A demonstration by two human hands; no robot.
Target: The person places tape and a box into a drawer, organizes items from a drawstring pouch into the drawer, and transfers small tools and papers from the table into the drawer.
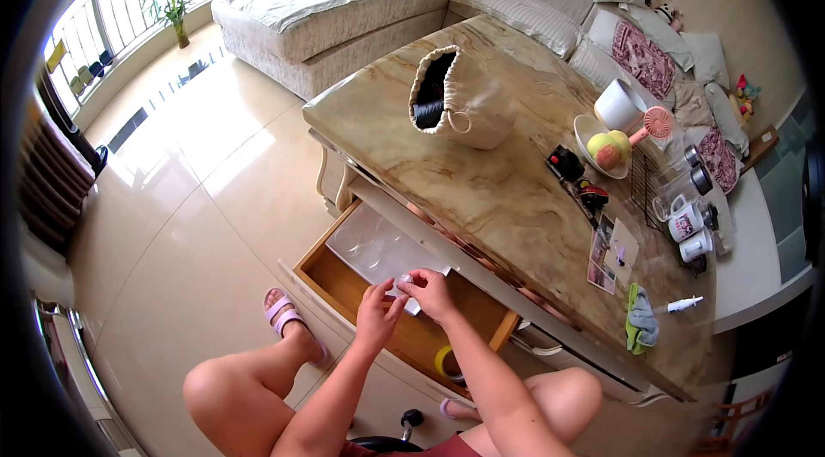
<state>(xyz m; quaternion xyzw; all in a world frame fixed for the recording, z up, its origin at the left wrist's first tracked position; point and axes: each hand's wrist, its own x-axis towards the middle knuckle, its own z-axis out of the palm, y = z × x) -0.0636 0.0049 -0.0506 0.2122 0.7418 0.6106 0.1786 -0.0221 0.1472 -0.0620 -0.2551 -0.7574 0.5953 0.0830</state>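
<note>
Over an open wooden drawer (316, 263), my left hand (378, 312) and my right hand (430, 292) meet, fingers pinched around a small clear plastic piece (402, 282). What exactly the piece is cannot be made out. Below the hands, inside the drawer, lies a clear plastic tray (371, 242), with a small white item (412, 306) near its right end. A roll of yellow tape (443, 362) rests in the drawer's near right part, beside my right forearm.
On the marble table (481, 199) stand a cloth drawstring bag (473, 104), a fruit bowl (603, 147), a pink fan (656, 123), mugs (686, 221), cards (612, 255) and a folded cloth (641, 319). A sofa (344, 18) stands behind.
</note>
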